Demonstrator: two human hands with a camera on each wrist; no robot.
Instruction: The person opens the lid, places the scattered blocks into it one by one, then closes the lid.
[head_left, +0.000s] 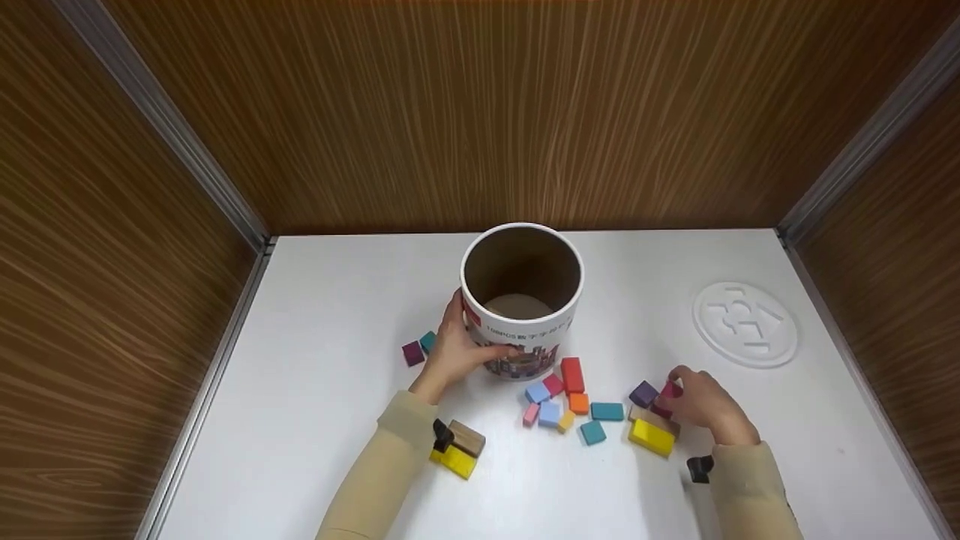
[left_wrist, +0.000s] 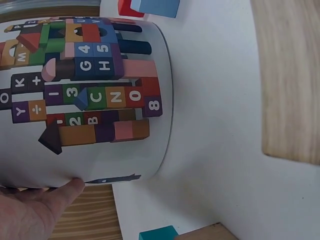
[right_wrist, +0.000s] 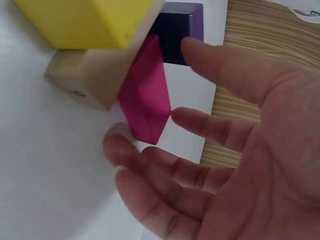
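Magenta block (right_wrist: 145,95) lies by spread right fingers (right_wrist: 200,125); left fingers (head_left: 491,350) curl round tub (head_left: 523,300).

Overhead head view; close wrist views
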